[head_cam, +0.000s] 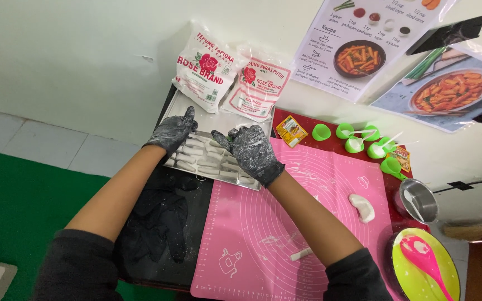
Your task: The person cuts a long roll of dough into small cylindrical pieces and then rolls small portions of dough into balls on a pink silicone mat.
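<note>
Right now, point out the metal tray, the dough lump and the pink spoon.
metal tray (250, 183), head view, bare near-right corner rim.
dough lump (362, 207), head view, middle of the white piece.
pink spoon (422, 253), head view, its bowl.

A plain white wall (73, 50) fills the upper frame, carrying two recipe posters (397, 44) at upper right, while pale floor tiles (34, 142) and a green mat (12, 212) lie at left.

Even, soft light filled the frame, bright on the pale wall (85, 50) and the pink mat (285, 223). Shadows stayed faint. A mild sheen caught the metal tray (207, 108) and the steel cup (419, 200). Focus held sharp centrally; edges bent slightly, and the posters (364, 44) leaned with wide-angle distortion.
</note>
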